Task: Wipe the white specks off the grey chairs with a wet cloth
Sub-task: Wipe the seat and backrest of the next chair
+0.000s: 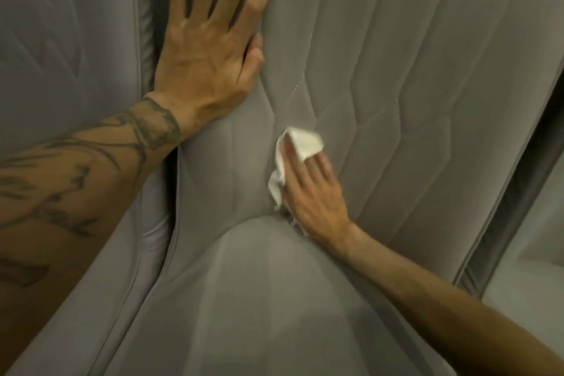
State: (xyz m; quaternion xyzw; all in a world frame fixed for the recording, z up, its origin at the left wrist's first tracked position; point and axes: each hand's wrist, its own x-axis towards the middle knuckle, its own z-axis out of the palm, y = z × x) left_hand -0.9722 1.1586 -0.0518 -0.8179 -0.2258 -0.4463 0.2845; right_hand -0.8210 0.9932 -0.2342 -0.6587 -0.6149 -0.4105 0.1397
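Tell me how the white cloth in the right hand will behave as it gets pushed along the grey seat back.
The white cloth is probably floppy: it folds over the right hand's fingers and a loose tail droops below. It likely bunches rather than slides flat, since it already sits crumpled against the grey chair. It looks light, thin enough to drape.

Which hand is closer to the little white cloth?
The right hand. It holds the crumpled white cloth against the grey padded chair back. The left hand lies flat on the chair higher up and to the left, apart from the cloth.
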